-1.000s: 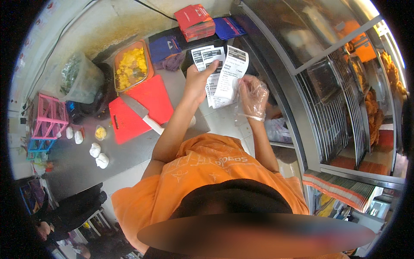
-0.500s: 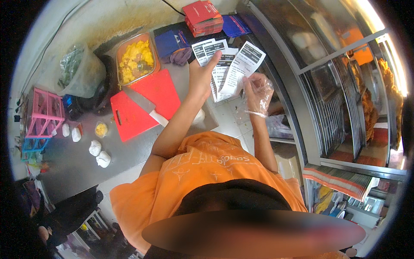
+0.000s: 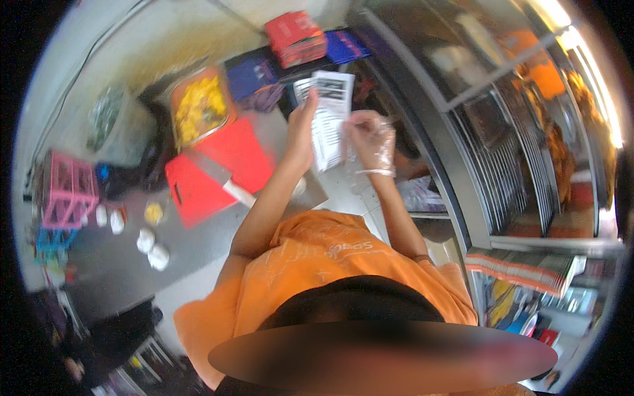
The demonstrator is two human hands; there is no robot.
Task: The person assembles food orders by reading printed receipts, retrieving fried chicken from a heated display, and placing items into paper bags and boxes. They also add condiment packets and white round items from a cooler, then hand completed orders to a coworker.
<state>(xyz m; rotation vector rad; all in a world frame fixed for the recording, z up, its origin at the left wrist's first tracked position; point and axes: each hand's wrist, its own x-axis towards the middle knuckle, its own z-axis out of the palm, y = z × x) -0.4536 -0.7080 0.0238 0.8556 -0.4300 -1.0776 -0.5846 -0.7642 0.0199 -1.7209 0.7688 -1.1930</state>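
My left hand (image 3: 301, 132) is closed on several printed paper slips (image 3: 330, 122), its thumb lying across their left edge. Beside the slips' right edge is my right hand (image 3: 372, 140), in a clear plastic glove, its fingertips pinched at the paper. Motion blurs the slips, and their lower layers are hidden behind the front one. To the left, a red cutting board (image 3: 214, 168) lies on the metal counter with a white-handled knife (image 3: 221, 178) across it. Behind the board stands a container of yellow food pieces (image 3: 201, 105).
Small white bundles (image 3: 152, 248) and a little yellow-filled cup (image 3: 154, 212) sit on the counter (image 3: 109, 270). Pink baskets (image 3: 69, 188) stand far left. Red boxes (image 3: 295, 39) are stacked at the back. A glass display cabinet (image 3: 489, 165) with wire racks rises on the right.
The slips have been drawn together into a tighter stack. My right hand has moved left, closer to my left hand. The whole view has shifted slightly.
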